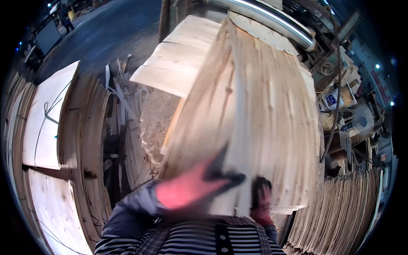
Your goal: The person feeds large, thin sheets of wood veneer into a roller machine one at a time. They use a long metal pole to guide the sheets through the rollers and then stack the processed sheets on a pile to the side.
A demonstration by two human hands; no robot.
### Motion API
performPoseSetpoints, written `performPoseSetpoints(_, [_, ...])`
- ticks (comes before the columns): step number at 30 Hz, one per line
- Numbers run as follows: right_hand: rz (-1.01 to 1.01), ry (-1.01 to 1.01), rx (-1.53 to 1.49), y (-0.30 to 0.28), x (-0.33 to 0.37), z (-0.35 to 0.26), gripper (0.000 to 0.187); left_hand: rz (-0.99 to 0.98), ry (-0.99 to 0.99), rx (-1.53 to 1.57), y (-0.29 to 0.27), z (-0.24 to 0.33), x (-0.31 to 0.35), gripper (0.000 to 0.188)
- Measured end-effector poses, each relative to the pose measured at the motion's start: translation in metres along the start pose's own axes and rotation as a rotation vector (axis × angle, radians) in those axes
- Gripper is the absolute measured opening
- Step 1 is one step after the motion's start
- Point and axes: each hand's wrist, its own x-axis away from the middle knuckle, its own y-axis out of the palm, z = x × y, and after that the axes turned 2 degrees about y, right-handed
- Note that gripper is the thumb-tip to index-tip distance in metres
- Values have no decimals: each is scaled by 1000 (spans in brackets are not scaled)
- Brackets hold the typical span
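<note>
Both hands wear red gloves with black fingers. A stack of pale wood veneer sheets (pixel 280 114) lies in front of me, brown-streaked and knotted. A long raised edge or overlap (pixel 240 127) runs down its middle, away from me. Over the left near part of the sheets is my left hand (pixel 195 182), blurred by motion, its thumb and fingers spread and nothing seen in them. My right hand (pixel 261 197) is at the near end of the top sheet, just right of that edge. Its fingers are bent against the sheet; its underside is hidden.
Another veneer sheet (pixel 182 51) sticks out at the far left of the stack. Tied veneer bundles (pixel 46 114) stand on the left, beside scrap strips (pixel 127 106). A bright metal roller (pixel 272 19) crosses the far end. More stacked veneer (pixel 335 212) and a fan (pixel 361 121) are on the right.
</note>
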Motion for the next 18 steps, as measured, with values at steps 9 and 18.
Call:
performPoseSetpoints(9, [440, -23, 101, -36, 22, 4, 40, 227, -37, 131, -50, -42, 35, 56])
performPoseSetpoints(18, [129, 63, 202, -58, -141, -3, 60, 499, 217, -1124, -136, -139, 33, 44])
